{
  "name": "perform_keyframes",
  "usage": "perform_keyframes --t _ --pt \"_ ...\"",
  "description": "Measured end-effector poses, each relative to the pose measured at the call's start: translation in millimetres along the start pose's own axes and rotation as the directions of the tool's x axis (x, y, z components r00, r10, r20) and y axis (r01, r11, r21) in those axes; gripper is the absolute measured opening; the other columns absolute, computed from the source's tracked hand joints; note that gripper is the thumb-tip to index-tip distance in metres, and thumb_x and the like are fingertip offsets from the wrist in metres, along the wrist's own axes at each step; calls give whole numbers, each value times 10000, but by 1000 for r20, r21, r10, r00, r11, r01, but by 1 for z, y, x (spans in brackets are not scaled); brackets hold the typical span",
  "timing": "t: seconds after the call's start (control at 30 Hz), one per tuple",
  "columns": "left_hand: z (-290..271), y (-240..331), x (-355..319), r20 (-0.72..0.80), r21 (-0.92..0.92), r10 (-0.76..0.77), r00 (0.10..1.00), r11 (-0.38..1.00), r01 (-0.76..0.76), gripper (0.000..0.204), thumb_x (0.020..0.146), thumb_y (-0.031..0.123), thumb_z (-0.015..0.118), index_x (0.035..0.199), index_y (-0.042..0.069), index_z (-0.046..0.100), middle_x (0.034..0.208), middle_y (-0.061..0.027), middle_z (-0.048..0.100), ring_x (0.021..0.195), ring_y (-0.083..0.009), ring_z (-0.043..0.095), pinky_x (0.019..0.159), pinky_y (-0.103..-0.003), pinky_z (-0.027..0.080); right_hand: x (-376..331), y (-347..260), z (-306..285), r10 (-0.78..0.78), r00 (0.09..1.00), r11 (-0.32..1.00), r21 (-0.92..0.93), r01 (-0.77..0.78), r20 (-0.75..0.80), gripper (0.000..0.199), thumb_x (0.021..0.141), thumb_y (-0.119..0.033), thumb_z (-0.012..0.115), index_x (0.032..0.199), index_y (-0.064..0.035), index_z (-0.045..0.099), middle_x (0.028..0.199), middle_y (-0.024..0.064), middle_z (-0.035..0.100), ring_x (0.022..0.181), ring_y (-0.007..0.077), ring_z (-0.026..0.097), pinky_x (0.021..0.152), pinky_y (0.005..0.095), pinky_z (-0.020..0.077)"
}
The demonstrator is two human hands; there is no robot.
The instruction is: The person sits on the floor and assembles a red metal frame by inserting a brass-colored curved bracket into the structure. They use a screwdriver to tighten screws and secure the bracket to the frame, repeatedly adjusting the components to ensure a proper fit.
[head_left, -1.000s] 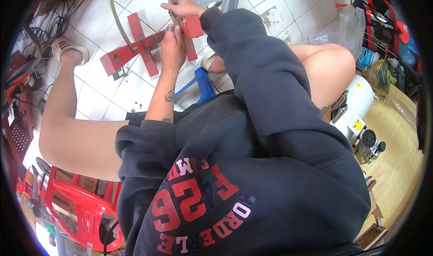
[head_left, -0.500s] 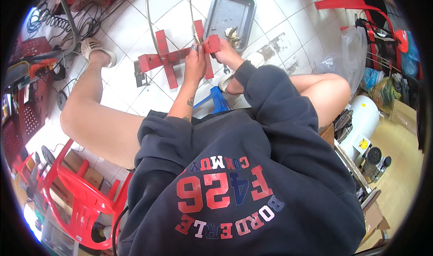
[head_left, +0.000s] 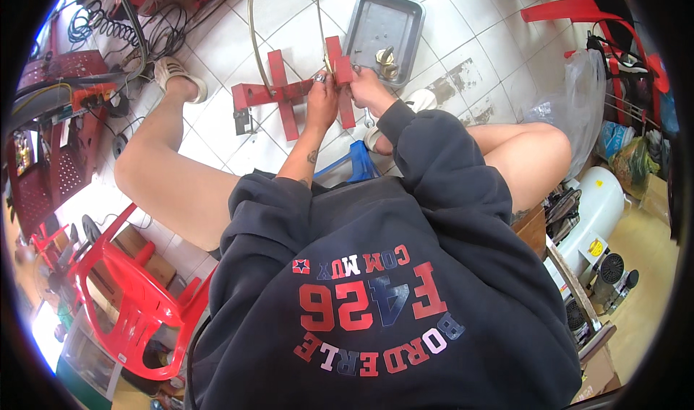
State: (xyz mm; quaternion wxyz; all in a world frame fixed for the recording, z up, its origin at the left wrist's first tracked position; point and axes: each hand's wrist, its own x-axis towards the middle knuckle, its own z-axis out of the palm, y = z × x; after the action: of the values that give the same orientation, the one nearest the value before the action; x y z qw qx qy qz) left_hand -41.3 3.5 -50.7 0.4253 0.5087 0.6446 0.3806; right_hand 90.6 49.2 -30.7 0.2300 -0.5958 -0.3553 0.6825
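A red metal frame [head_left: 288,114] made of crossed square bars sits on the tiled floor ahead of me, with two thin upright rods [head_left: 256,45] rising from its far side. My left hand [head_left: 321,98] is closed around its long bar near the right end. My right hand [head_left: 371,92] is closed beside the red end block [head_left: 343,70]. A slim silver tool, apparently a wrench [head_left: 369,114], shows below the right palm; most of it is hidden by the fingers. Just beyond that hand, brass-coloured metal parts [head_left: 387,62] lie in a grey metal tray [head_left: 414,31].
A blue plastic stool [head_left: 357,160] stands between my legs. At left are a red chair [head_left: 137,298], coiled cables [head_left: 166,34] and a perforated red cabinet [head_left: 61,153]. A white air compressor [head_left: 600,204] and plastic bags [head_left: 578,99] sit at right. Another person's shoe shows at the top.
The whole view has shifted slightly, so things sit a little farther right. Both hands stay at the frame's right end, with the right hand turned slightly.
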Motion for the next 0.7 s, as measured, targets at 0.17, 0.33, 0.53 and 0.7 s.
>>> perform_keyframes --t 0.17,0.33,0.53,0.7 --pt "2 -6 2 19 -20 -24 1000 1000 25 256 1043 215 391 996 7 534 877 -250 615 855 -470 596 728 -506 450 -9 -9 -8 111 992 988 99 -116 59 378 989 -312 503 839 11 628 635 63 578 509 152 512 439 325 369" --pt "-31 47 -4 124 450 -156 980 889 84 287 988 275 500 1070 9 569 990 -268 654 953 -457 625 784 -502 498 -5 -12 -30 5 1000 996 -86 -7 -21 426 956 -381 556 854 22 646 646 66 588 509 151 533 423 325 376" --pt "-210 276 -96 691 200 -167 703 979 35 281 885 241 695 1023 22 586 819 -104 626 784 -244 627 705 -346 492 21 34 -32 46 999 924 -380 -43 -3 546 922 -521 566 940 12 683 697 128 651 578 241 620 534 392 484" --pt "-353 387 -213 623 -112 -257 739 906 409 416 800 309 806 1013 44 566 752 -65 589 664 -185 569 630 -328 469 53 32 -11 -504 823 845 -347 407 -262 434 965 -370 520 1002 34 675 857 221 702 811 348 686 720 463 521"
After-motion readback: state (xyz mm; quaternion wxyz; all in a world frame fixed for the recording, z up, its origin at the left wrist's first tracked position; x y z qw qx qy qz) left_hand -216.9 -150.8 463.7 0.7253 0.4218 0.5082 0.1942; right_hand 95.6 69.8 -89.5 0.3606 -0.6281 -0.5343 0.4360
